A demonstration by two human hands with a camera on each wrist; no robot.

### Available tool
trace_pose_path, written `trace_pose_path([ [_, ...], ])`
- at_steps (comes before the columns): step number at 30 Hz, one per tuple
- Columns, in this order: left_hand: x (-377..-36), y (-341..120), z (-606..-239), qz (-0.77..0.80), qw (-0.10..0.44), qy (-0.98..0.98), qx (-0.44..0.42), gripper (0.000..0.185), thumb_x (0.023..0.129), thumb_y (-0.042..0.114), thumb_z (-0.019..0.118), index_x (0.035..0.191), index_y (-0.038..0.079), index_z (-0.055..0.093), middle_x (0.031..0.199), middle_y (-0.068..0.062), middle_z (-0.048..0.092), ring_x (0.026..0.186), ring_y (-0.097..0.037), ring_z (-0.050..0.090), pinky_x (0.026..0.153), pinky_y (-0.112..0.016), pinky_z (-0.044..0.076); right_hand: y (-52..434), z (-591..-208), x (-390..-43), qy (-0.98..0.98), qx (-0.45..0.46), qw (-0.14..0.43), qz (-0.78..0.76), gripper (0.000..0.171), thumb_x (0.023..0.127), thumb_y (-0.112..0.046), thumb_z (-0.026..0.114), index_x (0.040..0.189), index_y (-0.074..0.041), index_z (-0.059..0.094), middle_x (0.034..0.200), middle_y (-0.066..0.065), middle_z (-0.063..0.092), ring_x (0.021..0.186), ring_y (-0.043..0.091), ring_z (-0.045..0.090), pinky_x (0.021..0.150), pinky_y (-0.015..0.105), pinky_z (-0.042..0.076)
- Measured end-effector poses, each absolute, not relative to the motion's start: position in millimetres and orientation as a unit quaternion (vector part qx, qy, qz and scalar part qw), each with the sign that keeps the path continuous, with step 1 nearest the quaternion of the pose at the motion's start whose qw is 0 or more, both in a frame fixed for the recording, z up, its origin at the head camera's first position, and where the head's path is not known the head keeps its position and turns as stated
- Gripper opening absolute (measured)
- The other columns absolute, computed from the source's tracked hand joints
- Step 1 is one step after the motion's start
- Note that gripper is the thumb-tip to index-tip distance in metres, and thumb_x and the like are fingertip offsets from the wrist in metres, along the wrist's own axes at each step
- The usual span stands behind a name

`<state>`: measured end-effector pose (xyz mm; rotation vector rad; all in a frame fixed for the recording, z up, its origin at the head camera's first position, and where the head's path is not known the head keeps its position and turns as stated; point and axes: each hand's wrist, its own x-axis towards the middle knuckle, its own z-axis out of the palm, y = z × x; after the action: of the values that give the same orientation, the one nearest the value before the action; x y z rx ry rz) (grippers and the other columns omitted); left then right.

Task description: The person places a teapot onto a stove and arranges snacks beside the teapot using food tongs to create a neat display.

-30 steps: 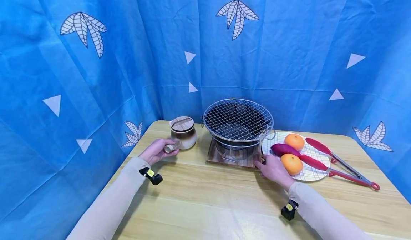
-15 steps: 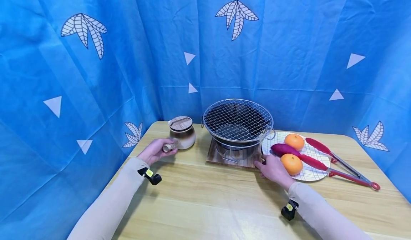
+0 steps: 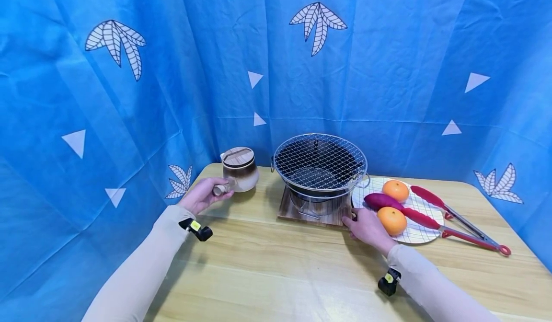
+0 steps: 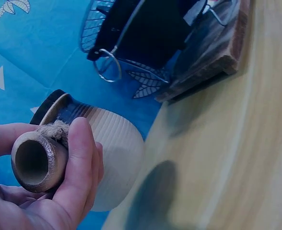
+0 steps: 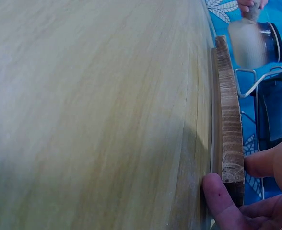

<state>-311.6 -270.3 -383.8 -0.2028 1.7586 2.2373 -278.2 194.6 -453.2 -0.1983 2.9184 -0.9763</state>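
- Head view: shows both hands at a wooden table [image 3: 276,269] before a blue curtain [image 3: 379,82].
- At left, holds a brown-and-white pot [image 3: 243,178] by its side handle in the left hand [image 3: 202,195], fingers curled round; lid [image 3: 238,155] in place, uppermost, with wood-patterned top.
- At centre, a round grill [image 3: 319,161] over a dark pan on a wooden base [image 3: 288,207]; right hand [image 3: 368,228] at the near right corner, grip partly hidden from above.
- Visible only here, at right: a checked plate [image 3: 418,233] with two oranges [image 3: 395,190], a purple elongated item [image 3: 379,200] and red-handled tongs [image 3: 470,231] reaching past the rim.
- Left wrist view: adds the hollow end of the handle [image 4: 58,163], rough twine [image 4: 55,130] at its neck, fine ribs on the pot, and a shadow [image 4: 155,191] on the table, apart from the pot's base.
- Right wrist view: reveals the corner of the base pinched between thumb [image 5: 261,165] and fingertip [image 5: 217,189]; pot small and blurred beyond.
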Motion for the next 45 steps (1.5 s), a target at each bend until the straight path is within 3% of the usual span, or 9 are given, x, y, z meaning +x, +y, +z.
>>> trace_pose_path([
  [10, -316, -273, -355, 0.790, 0.128, 0.596, -0.060, 0.022, 0.100, 0.000, 0.050, 0.122, 0.000, 0.045, 0.109, -0.017, 0.059, 0.086, -0.023, 0.073, 0.082, -0.026, 0.063, 195, -456, -277, 0.948, -0.062, 0.030, -0.312, 0.048, 0.099, -0.028, 0.062, 0.134, 0.005, 0.058, 0.055, -0.001, 0.063, 0.051, 0.012, 0.060, 0.064, 0.030, 0.048],
  [24, -324, -268, -325, 0.800, 0.130, 0.583, -0.055, 0.018, 0.103, 0.001, 0.045, 0.120, 0.000, 0.043, 0.116, -0.015, 0.050, 0.087, -0.022, 0.071, 0.083, -0.026, 0.062, 196, -451, -277, 0.947, -0.062, 0.036, -0.314, 0.052, 0.099, -0.027, 0.062, 0.138, 0.006, 0.054, 0.057, 0.002, 0.063, 0.050, 0.014, 0.060, 0.059, 0.030, 0.046],
  [35, -333, -256, -304, 0.805, 0.125, 0.578, -0.050, 0.017, 0.103, 0.002, 0.047, 0.119, 0.001, 0.043, 0.119, -0.013, 0.046, 0.091, -0.022, 0.069, 0.085, -0.026, 0.062, 196, -452, -279, 0.947, -0.065, 0.035, -0.313, 0.046, 0.099, -0.028, 0.061, 0.132, 0.005, 0.059, 0.056, 0.000, 0.063, 0.050, 0.013, 0.060, 0.060, 0.030, 0.048],
  [45, -333, -241, -285, 0.793, 0.125, 0.595, -0.029, 0.019, 0.104, 0.005, 0.046, 0.122, 0.002, 0.043, 0.122, -0.015, 0.046, 0.085, -0.022, 0.071, 0.080, -0.023, 0.062, 196, -452, -278, 0.944, -0.065, 0.035, -0.320, 0.043, 0.099, -0.027, 0.061, 0.129, 0.003, 0.060, 0.056, 0.001, 0.062, 0.050, 0.014, 0.059, 0.058, 0.030, 0.047],
])
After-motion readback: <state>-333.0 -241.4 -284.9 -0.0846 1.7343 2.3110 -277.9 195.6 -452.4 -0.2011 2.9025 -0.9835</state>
